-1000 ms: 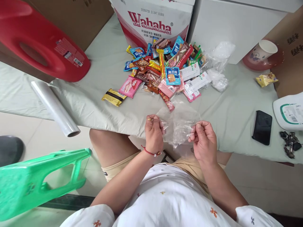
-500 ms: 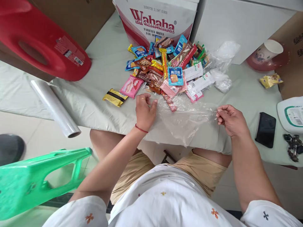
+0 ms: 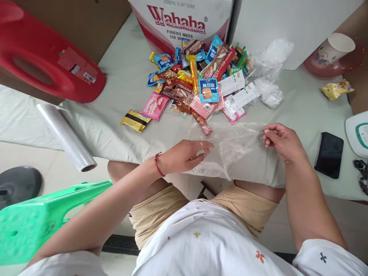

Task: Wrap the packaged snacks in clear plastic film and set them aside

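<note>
A thin, clear plastic film lies crumpled along the table's front edge; whether it is a sheet or a bag I cannot tell. My right hand pinches its right end between thumb and fingers. At the film's left side is my left hand, fingers stretched out and thumb apart, gripping nothing; whether its fingertips touch the film is unclear. Just beyond lies a heap of wrapped snacks, among them a blue packet, a pink packet, a yellow packet and a red wrapped stick.
Behind the heap stands a Wahaha carton. Crumpled clear plastic lies at its right. A red jug and a plastic roll are on the left; a phone and a paper cup on the right. A green stool stands below.
My left hand has moved right and toward me, from beside the snack heap to the film's left part. My right hand keeps its pinch. The view has shifted slightly.
</note>
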The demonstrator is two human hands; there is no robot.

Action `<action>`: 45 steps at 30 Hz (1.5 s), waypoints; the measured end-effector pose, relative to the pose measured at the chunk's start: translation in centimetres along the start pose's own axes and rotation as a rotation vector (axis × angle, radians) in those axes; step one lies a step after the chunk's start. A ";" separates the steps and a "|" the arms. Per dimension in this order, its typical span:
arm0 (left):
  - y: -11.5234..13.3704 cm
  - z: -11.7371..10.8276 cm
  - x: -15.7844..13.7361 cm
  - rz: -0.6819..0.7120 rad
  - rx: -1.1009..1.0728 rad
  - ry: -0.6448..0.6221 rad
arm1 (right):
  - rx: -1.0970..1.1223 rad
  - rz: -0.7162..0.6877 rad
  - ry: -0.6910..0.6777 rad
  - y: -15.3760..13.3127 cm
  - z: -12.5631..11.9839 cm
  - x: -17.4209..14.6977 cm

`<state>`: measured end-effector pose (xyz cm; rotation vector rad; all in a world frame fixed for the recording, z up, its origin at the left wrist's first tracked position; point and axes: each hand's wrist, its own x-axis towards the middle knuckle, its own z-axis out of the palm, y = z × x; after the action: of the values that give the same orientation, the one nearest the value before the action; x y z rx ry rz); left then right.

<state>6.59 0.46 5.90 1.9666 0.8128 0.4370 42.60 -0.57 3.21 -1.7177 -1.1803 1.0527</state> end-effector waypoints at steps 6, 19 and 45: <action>-1.3 1.8 -1.1 0.007 0.234 -0.092 | -0.475 -0.489 0.118 -3.8 0.3 -3.4; -2.9 0.2 -3.5 -0.001 0.365 -0.230 | -0.321 -0.477 -0.583 -0.7 -0.4 -5.9; -3.1 6.9 -3.0 -0.275 0.786 0.361 | -1.064 -0.502 -0.114 3.2 5.7 -9.2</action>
<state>7.42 -4.88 -0.13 2.4580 1.6523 0.3348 36.28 -9.32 0.04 -1.8967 -2.3470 0.1661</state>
